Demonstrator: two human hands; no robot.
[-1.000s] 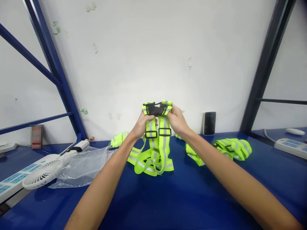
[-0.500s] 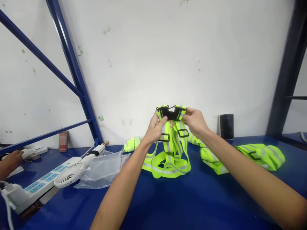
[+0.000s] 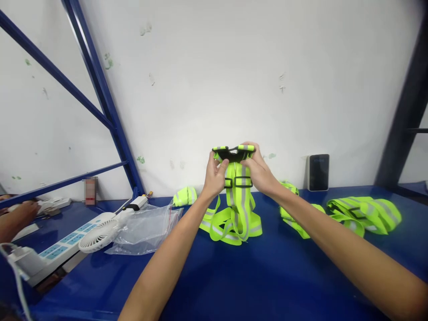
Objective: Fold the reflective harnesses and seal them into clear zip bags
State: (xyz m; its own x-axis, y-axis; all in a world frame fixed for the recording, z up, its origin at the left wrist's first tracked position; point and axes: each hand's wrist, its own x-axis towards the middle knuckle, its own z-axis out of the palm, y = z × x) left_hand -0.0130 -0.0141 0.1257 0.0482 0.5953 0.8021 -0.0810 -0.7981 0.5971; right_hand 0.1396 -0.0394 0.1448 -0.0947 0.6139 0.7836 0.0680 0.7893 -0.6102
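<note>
Both my hands hold up a neon yellow-green reflective vest (image 3: 245, 200) made of straps with silver stripes. My left hand (image 3: 216, 176) pinches the left side of its top end, where black fabric and black plastic fittings show. My right hand (image 3: 259, 171) grips the right side of that end, thumb in front and fingers behind. Two black strap adjusters hang just below my hands, close to each other. The lower straps droop in loops onto the blue table (image 3: 267, 276).
More neon straps (image 3: 371, 214) lie at right, and a rolled bundle (image 3: 185, 196) at left. Left of my arm are clear plastic bags (image 3: 143, 232), a white fan (image 3: 98, 235) and a power strip (image 3: 68, 243). A black-fronted device (image 3: 317, 173) leans by the wall. Another person's hand (image 3: 20, 218) is far left.
My right hand has moved inward, its thumb now across the front of the vest. The hanging straps and adjusters have come closer together.
</note>
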